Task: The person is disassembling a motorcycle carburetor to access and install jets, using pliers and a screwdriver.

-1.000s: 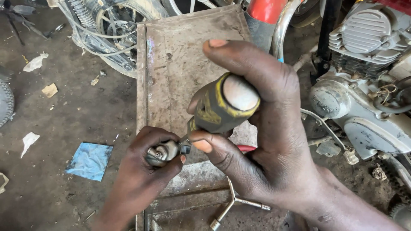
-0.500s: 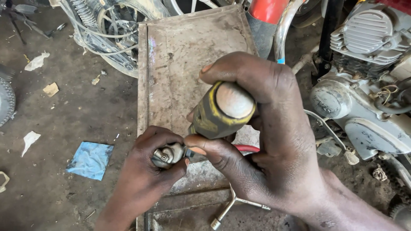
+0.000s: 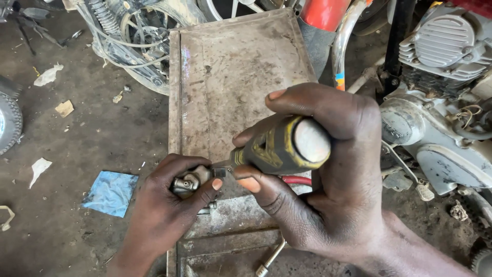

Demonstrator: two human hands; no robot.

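Note:
My right hand (image 3: 333, 190) grips a screwdriver (image 3: 279, 146) with a thick black and yellow handle, its round grey butt end facing the camera. The short metal shaft points left into a small greasy metal part (image 3: 187, 183). My left hand (image 3: 169, 210) is closed around that part, thumb pressed on its near side, and holds it at the front of a dirty metal tray (image 3: 225, 77). The tip of the screwdriver is hidden where it meets the part.
A motorcycle engine (image 3: 441, 102) stands at the right, a wheel with springs and cables (image 3: 133, 36) at the top left. A blue scrap (image 3: 110, 192) and paper bits lie on the dirt floor. A metal wrench (image 3: 269, 259) lies below the tray, and a red tube (image 3: 297, 180) shows under my right hand.
Both hands have shifted slightly right and the screwdriver handle has tilted, so its butt end faces the camera more squarely. The left hand still holds the metal part.

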